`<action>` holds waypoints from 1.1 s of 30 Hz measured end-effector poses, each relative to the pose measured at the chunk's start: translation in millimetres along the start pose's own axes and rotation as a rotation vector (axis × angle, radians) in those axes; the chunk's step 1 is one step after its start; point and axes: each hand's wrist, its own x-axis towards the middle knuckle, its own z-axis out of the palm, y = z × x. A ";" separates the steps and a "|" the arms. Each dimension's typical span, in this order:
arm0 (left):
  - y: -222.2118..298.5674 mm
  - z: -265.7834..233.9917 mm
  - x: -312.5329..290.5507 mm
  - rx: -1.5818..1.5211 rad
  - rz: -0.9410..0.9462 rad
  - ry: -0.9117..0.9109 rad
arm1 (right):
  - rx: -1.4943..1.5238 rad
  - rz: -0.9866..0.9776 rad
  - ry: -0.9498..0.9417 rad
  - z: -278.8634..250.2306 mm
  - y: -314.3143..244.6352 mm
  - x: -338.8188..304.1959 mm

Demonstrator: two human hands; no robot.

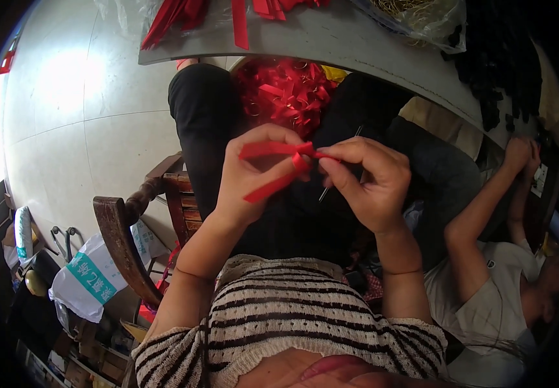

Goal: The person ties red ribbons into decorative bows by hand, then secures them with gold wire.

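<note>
In front of my lap, a red ribbon bow [303, 150] is pinched between my two hands. Its two tails [270, 187] spread to the left across my left hand [244, 174], whose thumb and fingers are closed on the knot's left side. On the other side, the thumb and forefinger of my right hand [376, 181] pinch the ribbon's right end. A thin metal rod [323, 194] slants through the right hand, partly hidden by its fingers. Below the table edge, between my knees, stands a container heaped with red ribbon bows [286, 94], some showing gold-coloured rings.
Red ribbon strips [175, 22] lie on the grey table [350, 52] ahead, beside a clear bag of gold-coloured strands [415, 13]. Black strips [499, 71] hang at its right. A co-worker's hands [520, 154] are there. Left are a wooden chair [121, 239] and a white sack [92, 278].
</note>
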 end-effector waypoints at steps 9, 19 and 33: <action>4.1 -3.8 -0.2 0.446 0.279 -0.143 | 0.203 0.252 -0.222 -16.3 -14.1 5.8; 14.9 -14.2 3.1 0.297 0.023 -0.373 | 0.253 0.329 -0.367 -17.0 -11.9 12.6; 2.7 -0.6 3.7 0.256 0.218 -0.074 | 0.081 -0.068 0.020 5.0 1.8 -2.4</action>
